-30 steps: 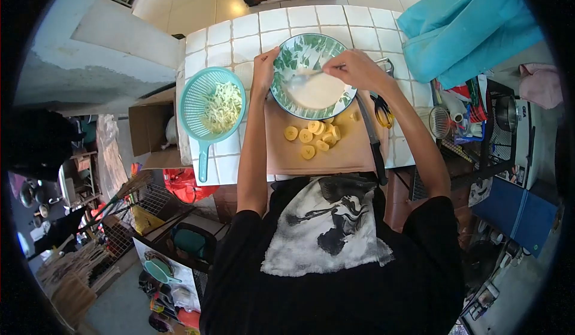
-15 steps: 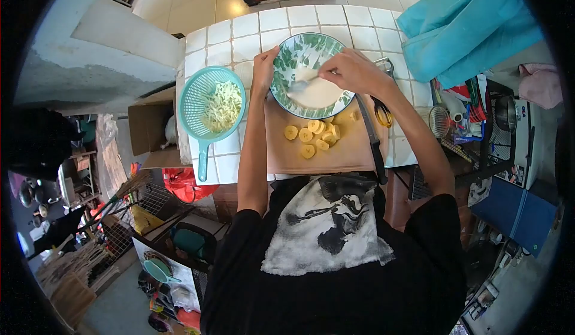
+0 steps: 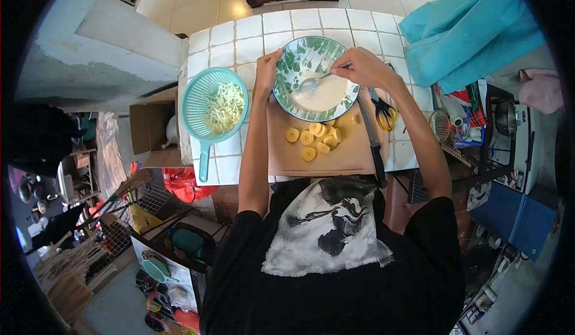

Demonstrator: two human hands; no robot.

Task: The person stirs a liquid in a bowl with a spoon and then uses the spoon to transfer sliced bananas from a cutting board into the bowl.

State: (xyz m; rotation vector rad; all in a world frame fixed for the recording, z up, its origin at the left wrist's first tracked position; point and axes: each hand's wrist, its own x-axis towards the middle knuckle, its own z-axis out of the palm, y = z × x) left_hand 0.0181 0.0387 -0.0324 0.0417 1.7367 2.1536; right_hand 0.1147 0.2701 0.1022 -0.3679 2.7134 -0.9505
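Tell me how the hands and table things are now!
Left hand: gripping bowl
Right hand: holding spoon
Bowl: pale liquid inside
Spoon: in the bowl
Colander: partly full of shreds
Banana slices: cut, loose on board
Board: partly covered
Knife: lying flat
Scissors: lying down, open or shut unclear

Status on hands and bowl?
Left hand gripping bowl rim. Right hand on spoon, its head in the pale mixture. Banana slices and knife close by, nearer the body.
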